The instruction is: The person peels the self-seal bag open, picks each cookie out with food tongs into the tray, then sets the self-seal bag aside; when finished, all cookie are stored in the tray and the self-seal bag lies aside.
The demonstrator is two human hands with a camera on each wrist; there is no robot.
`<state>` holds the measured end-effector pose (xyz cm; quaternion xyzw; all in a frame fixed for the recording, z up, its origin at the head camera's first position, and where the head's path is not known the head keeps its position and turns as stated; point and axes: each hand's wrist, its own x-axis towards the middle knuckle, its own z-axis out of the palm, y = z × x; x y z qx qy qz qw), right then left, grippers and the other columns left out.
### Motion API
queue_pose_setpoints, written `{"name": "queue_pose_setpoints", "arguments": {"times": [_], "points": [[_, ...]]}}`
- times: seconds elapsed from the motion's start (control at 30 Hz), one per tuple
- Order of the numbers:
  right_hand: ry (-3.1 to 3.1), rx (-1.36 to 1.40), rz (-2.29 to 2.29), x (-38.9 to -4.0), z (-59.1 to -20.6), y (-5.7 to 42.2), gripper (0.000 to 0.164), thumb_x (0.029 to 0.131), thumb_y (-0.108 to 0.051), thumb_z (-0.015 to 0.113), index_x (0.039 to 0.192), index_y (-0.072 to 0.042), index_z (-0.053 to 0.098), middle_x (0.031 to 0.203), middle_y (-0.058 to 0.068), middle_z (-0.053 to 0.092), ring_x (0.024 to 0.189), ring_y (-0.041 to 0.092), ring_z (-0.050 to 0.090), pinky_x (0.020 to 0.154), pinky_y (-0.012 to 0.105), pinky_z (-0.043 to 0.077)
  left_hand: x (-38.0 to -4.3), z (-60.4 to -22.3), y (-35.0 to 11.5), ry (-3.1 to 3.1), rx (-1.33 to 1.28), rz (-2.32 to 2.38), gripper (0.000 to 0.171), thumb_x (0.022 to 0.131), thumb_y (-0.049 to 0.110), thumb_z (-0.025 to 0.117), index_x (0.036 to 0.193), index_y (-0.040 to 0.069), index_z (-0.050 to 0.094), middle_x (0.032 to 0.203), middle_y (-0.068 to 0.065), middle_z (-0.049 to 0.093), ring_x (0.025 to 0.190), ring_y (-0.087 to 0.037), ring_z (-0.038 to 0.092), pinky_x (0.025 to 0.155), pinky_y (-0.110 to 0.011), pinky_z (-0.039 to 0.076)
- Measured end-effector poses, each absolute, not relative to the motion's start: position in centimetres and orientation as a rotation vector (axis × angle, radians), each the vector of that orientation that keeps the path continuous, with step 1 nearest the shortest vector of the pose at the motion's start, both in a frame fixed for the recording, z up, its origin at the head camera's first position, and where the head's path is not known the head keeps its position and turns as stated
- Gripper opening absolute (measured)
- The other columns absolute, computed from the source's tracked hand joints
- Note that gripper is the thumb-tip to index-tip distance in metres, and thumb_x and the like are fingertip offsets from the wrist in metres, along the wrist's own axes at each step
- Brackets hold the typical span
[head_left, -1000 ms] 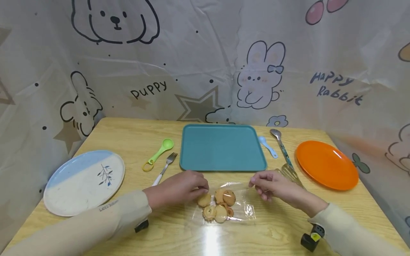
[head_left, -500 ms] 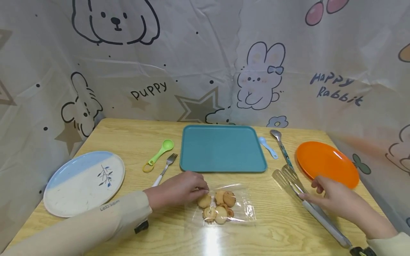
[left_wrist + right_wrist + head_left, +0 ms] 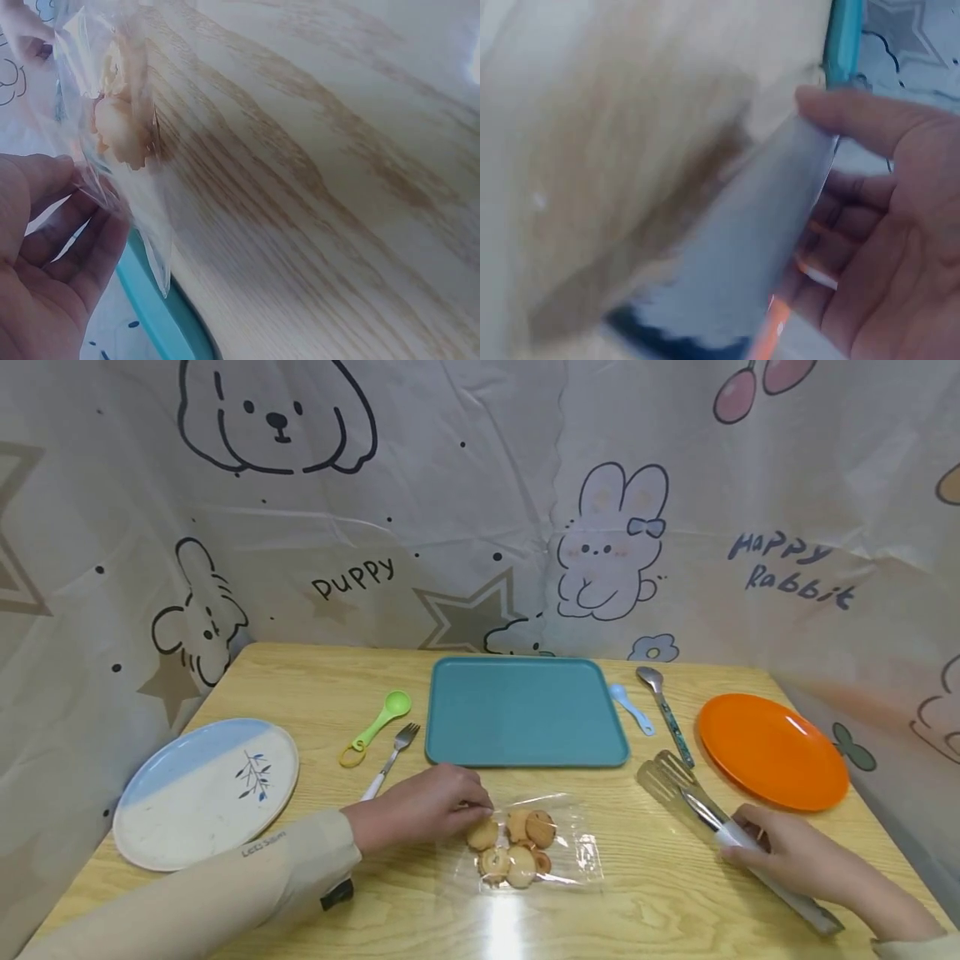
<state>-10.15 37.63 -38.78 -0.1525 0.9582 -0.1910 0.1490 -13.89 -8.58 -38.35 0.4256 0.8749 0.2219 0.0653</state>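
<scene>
A clear plastic bag (image 3: 581,860) of round biscuits (image 3: 522,865) lies at the front middle of the table in the head view. My left hand (image 3: 435,806) pinches its upper left corner; the left wrist view shows thumb and fingertips on the film (image 3: 101,187). To the right, my right hand (image 3: 802,852) grips a pair of slotted metal tongs (image 3: 705,814) by the grey handle, with the slotted ends pointing away towards the tray. In the right wrist view the broad handle (image 3: 735,232) looks blurred between thumb and fingers.
A teal tray (image 3: 525,714) stands at the back middle. Left of it are a green spoon (image 3: 382,718), a fork (image 3: 393,756) and a blue-white plate (image 3: 195,810). Rightward lie a small blue spoon (image 3: 632,708), a metal spoon (image 3: 666,710) and an orange plate (image 3: 772,752).
My right hand has moved right, away from beside the bag, and taken hold of the tongs' handle. The left hand stays at the bag's corner.
</scene>
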Motion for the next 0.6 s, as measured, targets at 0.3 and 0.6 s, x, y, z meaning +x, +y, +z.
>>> {"name": "queue_pose_setpoints", "arguments": {"times": [0.3,0.6], "points": [[2.481,-0.662,-0.915,-11.4,-36.5,39.7,0.030,0.100,-0.014,0.053,0.124,0.003,0.058,0.089,0.002,0.068,0.074,0.009,0.059,0.060,0.022,0.046,-14.0,-38.4,-8.5,2.624,1.252,0.702,0.017,0.096,0.021,0.061,0.094,0.015,0.076,0.081,0.009,0.067,0.071,0.001,0.052,0.068,-0.015,0.048],[1.866,-0.688,-1.205,-13.2,-36.9,38.2,0.025,0.101,-0.002,0.044,0.119,0.009,0.056,0.082,0.028,0.050,0.065,0.036,0.040,0.051,0.037,0.042,-14.1,-38.9,-8.6,2.613,1.256,0.727,0.016,0.096,0.021,0.061,0.095,0.016,0.076,0.083,0.008,0.068,0.072,0.003,0.053,0.071,-0.014,0.049]]}}
